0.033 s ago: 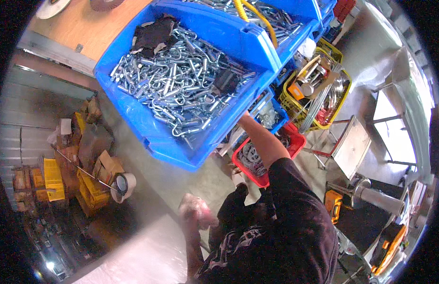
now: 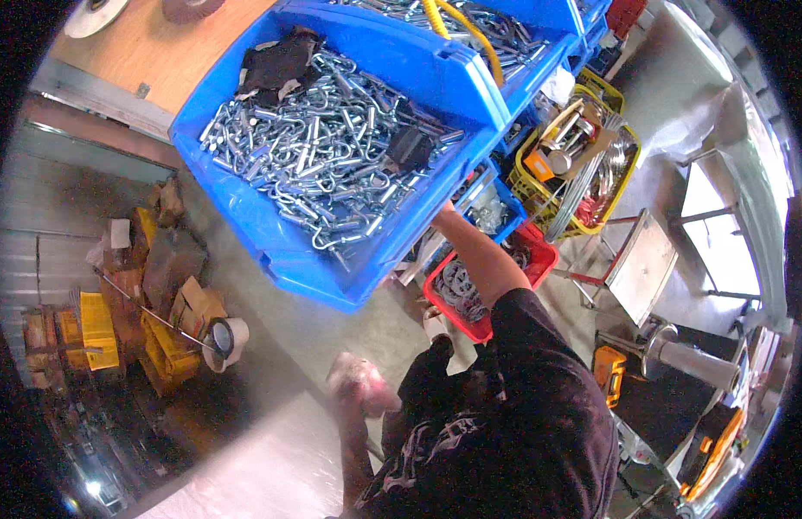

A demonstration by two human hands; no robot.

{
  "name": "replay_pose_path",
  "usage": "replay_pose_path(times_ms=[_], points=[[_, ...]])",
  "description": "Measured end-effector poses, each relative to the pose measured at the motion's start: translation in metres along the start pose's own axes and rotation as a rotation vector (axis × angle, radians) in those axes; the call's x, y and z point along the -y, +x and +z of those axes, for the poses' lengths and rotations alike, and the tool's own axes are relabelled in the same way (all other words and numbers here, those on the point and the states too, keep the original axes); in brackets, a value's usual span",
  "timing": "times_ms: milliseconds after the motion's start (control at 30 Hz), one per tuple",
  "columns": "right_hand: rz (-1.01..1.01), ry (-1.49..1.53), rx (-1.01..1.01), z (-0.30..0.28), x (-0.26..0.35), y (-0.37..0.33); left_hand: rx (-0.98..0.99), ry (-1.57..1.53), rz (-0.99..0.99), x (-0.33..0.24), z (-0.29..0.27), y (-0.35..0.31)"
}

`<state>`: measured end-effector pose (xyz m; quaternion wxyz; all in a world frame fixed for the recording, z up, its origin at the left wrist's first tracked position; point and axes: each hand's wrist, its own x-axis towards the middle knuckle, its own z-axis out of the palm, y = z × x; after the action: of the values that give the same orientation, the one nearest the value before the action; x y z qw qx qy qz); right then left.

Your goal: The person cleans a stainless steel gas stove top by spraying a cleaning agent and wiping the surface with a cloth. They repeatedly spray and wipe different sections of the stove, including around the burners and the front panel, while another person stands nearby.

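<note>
A big blue plastic bin (image 2: 310,265) stands high in front of me, filled with shiny metal pins with curved wire ends (image 2: 306,151). A dark, torn-looking piece (image 2: 278,67) lies on the pins at the far left, and a smaller dark piece (image 2: 410,149) lies at the right. My right arm reaches up to the bin's right wall; only the edge of my right hand (image 2: 446,213) shows, and its fingers are hidden by the bin. Low near my body hangs my left hand (image 2: 359,385), blurred and pinkish, away from the bin; its fingers are not clear.
Beneath my right forearm is a red bin (image 2: 481,330) with metal rings. Beyond it stand a small blue bin (image 2: 515,223) and a yellow basket (image 2: 633,173) of tools. Cartons and yellow crates (image 2: 163,350) are at the left, a wooden-topped stool (image 2: 645,266) at the right.
</note>
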<state>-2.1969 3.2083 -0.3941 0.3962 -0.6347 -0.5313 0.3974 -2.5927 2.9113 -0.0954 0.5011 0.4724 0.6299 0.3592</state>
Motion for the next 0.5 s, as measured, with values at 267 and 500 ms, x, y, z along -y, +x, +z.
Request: replay_pose_path(times_ms=[267, 500], points=[[-0.051, -0.785, 0.214, -0.031, 0.062, -0.034, -0.098, -0.007, -0.096, 0.029, 0.023, -0.025], [-0.149, -0.945, -0.005, -0.020, 0.047, -0.024, -0.177, 0.027, -0.222, 0.041, 0.010, -0.040]])
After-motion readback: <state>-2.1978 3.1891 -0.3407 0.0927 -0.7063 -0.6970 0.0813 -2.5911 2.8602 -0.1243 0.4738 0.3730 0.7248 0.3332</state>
